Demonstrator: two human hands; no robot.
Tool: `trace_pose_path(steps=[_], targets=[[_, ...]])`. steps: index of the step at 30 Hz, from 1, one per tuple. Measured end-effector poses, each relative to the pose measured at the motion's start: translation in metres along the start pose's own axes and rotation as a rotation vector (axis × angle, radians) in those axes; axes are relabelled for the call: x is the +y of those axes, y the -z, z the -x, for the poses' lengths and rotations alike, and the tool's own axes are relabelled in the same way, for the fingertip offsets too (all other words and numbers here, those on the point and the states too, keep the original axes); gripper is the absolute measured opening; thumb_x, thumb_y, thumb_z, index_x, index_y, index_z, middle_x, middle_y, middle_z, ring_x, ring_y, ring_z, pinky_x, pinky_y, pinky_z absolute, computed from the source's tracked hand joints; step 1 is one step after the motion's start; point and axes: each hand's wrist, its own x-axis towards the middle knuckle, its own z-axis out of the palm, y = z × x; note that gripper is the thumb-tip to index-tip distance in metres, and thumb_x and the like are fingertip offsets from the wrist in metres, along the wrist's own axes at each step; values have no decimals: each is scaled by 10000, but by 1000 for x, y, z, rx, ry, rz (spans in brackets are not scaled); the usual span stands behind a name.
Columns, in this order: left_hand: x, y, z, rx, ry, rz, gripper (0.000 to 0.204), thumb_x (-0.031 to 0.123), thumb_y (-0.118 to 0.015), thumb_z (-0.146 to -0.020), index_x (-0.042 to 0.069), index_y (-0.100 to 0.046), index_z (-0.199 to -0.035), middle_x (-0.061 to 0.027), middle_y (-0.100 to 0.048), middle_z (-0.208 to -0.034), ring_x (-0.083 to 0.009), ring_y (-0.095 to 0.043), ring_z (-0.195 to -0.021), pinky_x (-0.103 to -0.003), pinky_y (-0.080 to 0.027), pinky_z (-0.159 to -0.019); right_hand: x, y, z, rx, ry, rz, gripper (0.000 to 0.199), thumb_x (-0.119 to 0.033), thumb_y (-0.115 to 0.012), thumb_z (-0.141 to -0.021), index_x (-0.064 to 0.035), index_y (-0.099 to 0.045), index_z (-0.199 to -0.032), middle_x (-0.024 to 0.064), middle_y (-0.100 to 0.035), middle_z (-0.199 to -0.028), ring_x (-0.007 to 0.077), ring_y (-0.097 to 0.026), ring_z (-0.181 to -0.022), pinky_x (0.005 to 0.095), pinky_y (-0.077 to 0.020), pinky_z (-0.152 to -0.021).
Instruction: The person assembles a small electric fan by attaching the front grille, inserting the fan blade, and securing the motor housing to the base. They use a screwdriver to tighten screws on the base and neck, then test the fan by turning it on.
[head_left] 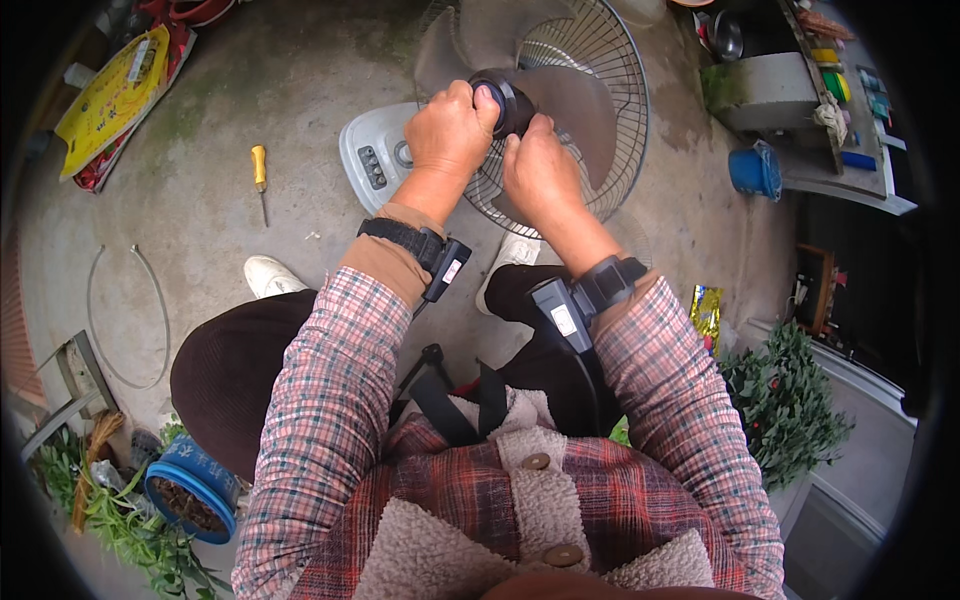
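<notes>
An electric fan stands in front of me, its front uncovered: dark blades [572, 112], a round wire guard [622, 60] behind them and a pale grey base [362, 135] with push buttons. My left hand [452, 135] is closed round the dark round hub [508, 104] at the middle of the blades, thumb over its end. My right hand [545, 170] is on the hub's other side, fingers bent and pressed together at the hub and the blade's root. Exactly what its fingertips pinch is hidden.
A yellow-handled screwdriver [260, 178] and a thin bent hoop [163, 300] lie on the concrete floor. At left are a yellow bag [112, 95] and a blue bucket [165, 480] of soil. To the right are another blue bucket [755, 172], a cluttered shelf and a leafy plant [785, 400].
</notes>
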Motion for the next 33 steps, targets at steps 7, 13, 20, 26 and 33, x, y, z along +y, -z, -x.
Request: trace_pose_path(steps=[7,13,20,26,33], targets=[[-6,5,-1,100,-337,-60,381,465,-655,-788,101,-551,-828,-80,-597,-788,-285,-626,-671,-411,-502,-551,16,9,-7,3,80,-39,319,-205,-549,-910,69,-468,-1052,281,-642,-933,435,-647,-870,504,-511,-769],[-32,1,-23,326,-777,-93,412,507,-676,-718,135,-506,-767,-26,-504,-747,-199,-577,-640,-342,-480,-515,13,7,-7,0,109,19,322,-206,-555,-908,70,-466,-1049,274,-647,-889,438,-649,-845,506,-513,-754],[-28,-6,-22,284,-637,-58,354,440,-620,-781,132,-484,-673,-41,-480,-625,-234,-562,-511,-352,-470,-464,7,12,-9,-19,62,53,331,-208,-558,-906,68,-459,-1058,268,-651,-906,427,-652,-859,500,-516,-763],[-11,-8,-11,188,-405,17,331,407,-554,-854,111,-510,-712,-80,-553,-671,-293,-595,-574,-407,-484,-496,8,11,-6,-2,31,44,329,-218,-541,-916,59,-457,-1073,265,-654,-917,426,-654,-870,499,-518,-780],[-31,-8,0,-107,-33,513,320,389,-484,-957,80,-566,-933,-180,-654,-902,-422,-614,-825,-483,-483,-703,27,12,-16,-38,48,-19,359,-240,-523,-928,73,-451,-1089,292,-645,-944,446,-643,-888,512,-508,-799]])
